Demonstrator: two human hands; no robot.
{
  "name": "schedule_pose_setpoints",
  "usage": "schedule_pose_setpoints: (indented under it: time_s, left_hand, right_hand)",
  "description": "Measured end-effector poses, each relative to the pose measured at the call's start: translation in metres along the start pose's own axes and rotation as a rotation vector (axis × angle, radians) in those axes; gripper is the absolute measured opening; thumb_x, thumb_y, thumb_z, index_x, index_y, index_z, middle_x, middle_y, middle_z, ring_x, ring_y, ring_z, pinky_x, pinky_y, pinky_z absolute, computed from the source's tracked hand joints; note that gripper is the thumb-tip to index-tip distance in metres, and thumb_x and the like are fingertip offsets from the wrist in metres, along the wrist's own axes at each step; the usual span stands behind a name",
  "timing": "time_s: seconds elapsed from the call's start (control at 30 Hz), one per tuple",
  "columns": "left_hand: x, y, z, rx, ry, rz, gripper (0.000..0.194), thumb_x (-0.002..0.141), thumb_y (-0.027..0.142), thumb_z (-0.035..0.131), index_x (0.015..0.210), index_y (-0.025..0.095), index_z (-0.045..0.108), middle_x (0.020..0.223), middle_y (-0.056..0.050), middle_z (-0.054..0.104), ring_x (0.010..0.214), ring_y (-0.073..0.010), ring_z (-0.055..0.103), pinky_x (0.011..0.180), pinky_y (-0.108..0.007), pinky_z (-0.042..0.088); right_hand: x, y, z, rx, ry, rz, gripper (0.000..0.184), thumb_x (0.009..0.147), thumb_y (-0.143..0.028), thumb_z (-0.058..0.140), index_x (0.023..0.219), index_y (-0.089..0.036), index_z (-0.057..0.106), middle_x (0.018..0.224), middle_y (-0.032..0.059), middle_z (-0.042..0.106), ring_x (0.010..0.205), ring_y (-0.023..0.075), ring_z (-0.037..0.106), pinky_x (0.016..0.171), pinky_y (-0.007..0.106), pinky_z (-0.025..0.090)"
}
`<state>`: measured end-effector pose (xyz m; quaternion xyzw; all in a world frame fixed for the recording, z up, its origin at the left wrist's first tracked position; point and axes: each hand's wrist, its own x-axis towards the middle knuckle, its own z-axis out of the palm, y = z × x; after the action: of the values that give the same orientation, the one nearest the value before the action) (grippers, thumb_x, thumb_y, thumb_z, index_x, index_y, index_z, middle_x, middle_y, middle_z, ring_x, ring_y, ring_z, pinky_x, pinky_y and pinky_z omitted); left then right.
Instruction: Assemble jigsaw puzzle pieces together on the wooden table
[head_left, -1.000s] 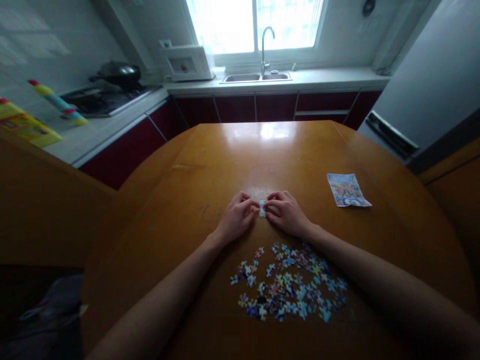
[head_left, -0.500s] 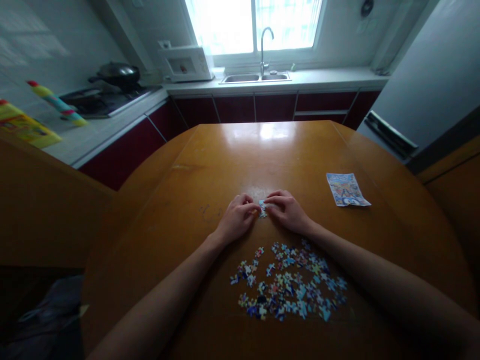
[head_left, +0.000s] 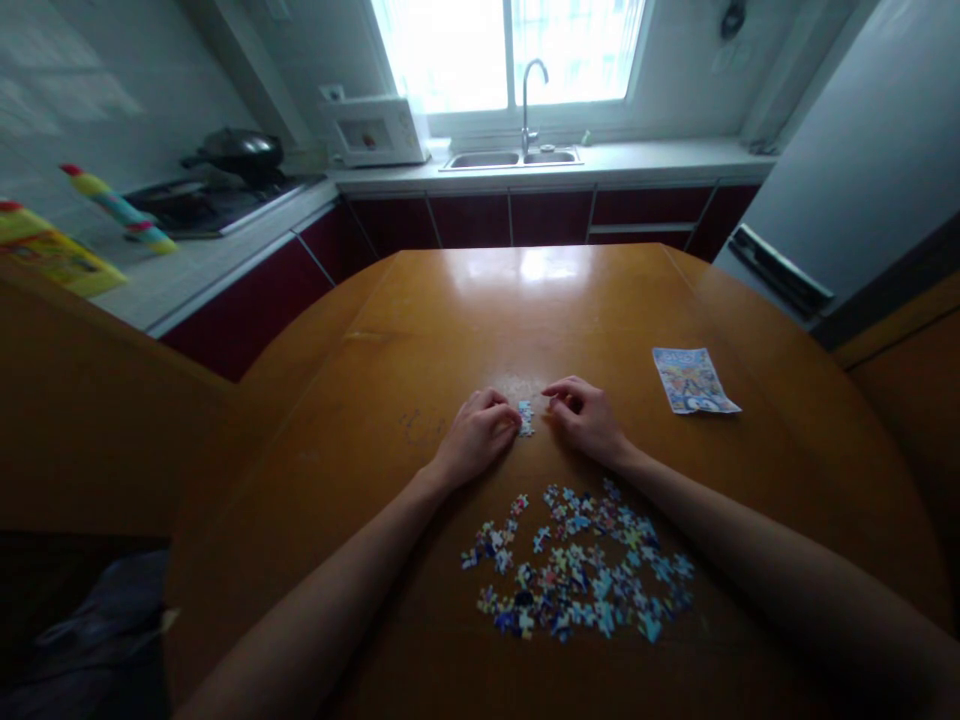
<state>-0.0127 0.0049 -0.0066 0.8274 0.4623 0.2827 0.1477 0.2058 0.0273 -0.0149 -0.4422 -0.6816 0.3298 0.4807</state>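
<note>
A small strip of joined jigsaw puzzle pieces (head_left: 526, 419) lies flat on the table in front of me. My left hand (head_left: 480, 432) is closed at the strip's left edge, thumb and fingertips pinching it there. Just right of the strip, my right hand (head_left: 583, 418) is apart from it, fingers loosely curved with a gap between thumb and forefinger and no piece visible in them. Closer to me, between my forearms, many loose jigsaw pieces (head_left: 577, 580) are spread in a heap, mostly blue, white and yellow.
On the right of the wooden table (head_left: 420, 320) lies a creased picture sheet (head_left: 695, 381). Beyond the table are a counter with a sink (head_left: 484, 158), a microwave (head_left: 379, 130) and a wok (head_left: 244, 152) on the stove. A fridge (head_left: 847, 150) stands at right.
My right hand has drawn back to the right from the joined strip, its fingers parting. The left hand has stayed at the strip's left edge.
</note>
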Motion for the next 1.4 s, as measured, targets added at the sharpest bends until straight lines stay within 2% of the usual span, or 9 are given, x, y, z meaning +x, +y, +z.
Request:
schedule_pose_setpoints:
  time_s: [0.2, 0.4, 0.47, 0.57, 0.67, 0.83, 1.07, 1.23, 1.4]
  left_hand:
    - [0.0, 0.003, -0.002, -0.061, 0.023, -0.044, 0.005, 0.091, 0.021, 0.062, 0.093, 0.022, 0.066, 0.1, -0.004, 0.059, 0.101, -0.0204, 0.055, 0.093, -0.037, 0.047]
    - [0.002, 0.001, 0.0, -0.103, 0.085, -0.118, 0.011, 0.092, 0.018, 0.056, 0.101, 0.02, 0.062, 0.098, -0.004, 0.059, 0.097, -0.019, 0.057, 0.089, -0.034, 0.048]
    - [0.001, 0.001, 0.001, -0.104, 0.082, -0.11, 0.013, 0.093, 0.018, 0.056, 0.104, 0.02, 0.061, 0.097, -0.004, 0.06, 0.096, -0.0188, 0.058, 0.088, -0.034, 0.048]
    - [0.0, 0.002, 0.001, -0.104, 0.078, -0.097, 0.015, 0.093, 0.019, 0.057, 0.107, 0.02, 0.062, 0.099, -0.004, 0.06, 0.095, -0.0188, 0.058, 0.089, -0.034, 0.049]
    - [0.0, 0.003, 0.0, -0.101, 0.073, -0.093, 0.015, 0.095, 0.022, 0.056, 0.108, 0.021, 0.063, 0.102, -0.005, 0.061, 0.099, -0.0193, 0.058, 0.09, -0.035, 0.049]
    - [0.0, 0.004, -0.001, -0.088, 0.058, -0.096, 0.014, 0.096, 0.024, 0.056, 0.105, 0.02, 0.065, 0.104, -0.005, 0.062, 0.1, -0.0194, 0.057, 0.092, -0.035, 0.048]
    - [0.0, 0.003, -0.001, -0.089, 0.047, -0.089, 0.014, 0.096, 0.024, 0.056, 0.104, 0.021, 0.066, 0.104, -0.005, 0.062, 0.102, -0.0198, 0.058, 0.093, -0.035, 0.048]
    - [0.0, 0.003, -0.001, -0.089, 0.05, -0.086, 0.014, 0.096, 0.026, 0.055, 0.103, 0.021, 0.067, 0.103, -0.005, 0.062, 0.102, -0.0199, 0.058, 0.092, -0.035, 0.047]
    - [0.001, 0.002, -0.001, -0.089, 0.052, -0.085, 0.014, 0.096, 0.026, 0.055, 0.102, 0.021, 0.067, 0.102, -0.005, 0.063, 0.1, -0.0197, 0.058, 0.091, -0.035, 0.048]
  right_hand:
    - [0.0, -0.002, 0.0, 0.008, 0.008, 0.017, 0.017, 0.081, -0.016, 0.058, 0.089, -0.017, 0.073, 0.088, 0.0044, 0.066, 0.064, 0.0122, 0.055, 0.06, 0.026, 0.044]
    - [-0.002, -0.012, -0.005, -0.023, -0.003, -0.006, 0.015, 0.081, -0.014, 0.059, 0.089, -0.018, 0.072, 0.086, 0.0041, 0.065, 0.07, 0.0139, 0.056, 0.063, 0.027, 0.044]
    - [-0.008, -0.027, -0.009, -0.066, -0.11, -0.044, 0.013, 0.083, -0.013, 0.06, 0.087, -0.019, 0.071, 0.085, 0.0037, 0.065, 0.075, 0.0152, 0.056, 0.067, 0.028, 0.045]
    - [-0.025, -0.058, -0.016, -0.158, -0.418, -0.117, 0.012, 0.085, -0.013, 0.06, 0.082, -0.02, 0.07, 0.083, 0.0027, 0.063, 0.078, 0.0157, 0.056, 0.072, 0.029, 0.045]
    - [-0.048, -0.088, -0.019, -0.32, -0.671, -0.266, 0.011, 0.088, -0.015, 0.061, 0.083, -0.021, 0.069, 0.087, 0.0039, 0.063, 0.083, 0.0171, 0.053, 0.074, 0.03, 0.042]
    - [-0.08, -0.104, -0.009, -0.53, -0.872, -0.378, 0.012, 0.086, -0.021, 0.069, 0.074, -0.02, 0.066, 0.086, 0.0044, 0.065, 0.082, 0.0186, 0.052, 0.07, 0.031, 0.037]
    - [-0.097, -0.098, 0.011, -0.689, -0.889, -0.395, 0.004, 0.085, -0.02, 0.069, 0.082, -0.016, 0.069, 0.087, 0.007, 0.067, 0.079, 0.0208, 0.055, 0.069, 0.033, 0.04]
    - [-0.098, -0.094, 0.016, -0.656, -0.867, -0.41, 0.003, 0.085, -0.016, 0.066, 0.086, -0.014, 0.068, 0.092, 0.0106, 0.068, 0.081, 0.0218, 0.056, 0.073, 0.033, 0.044]
    - [-0.093, -0.099, 0.008, -0.53, -0.895, -0.336, 0.005, 0.086, -0.014, 0.061, 0.082, -0.016, 0.064, 0.085, 0.0069, 0.067, 0.077, 0.0187, 0.056, 0.073, 0.031, 0.043]
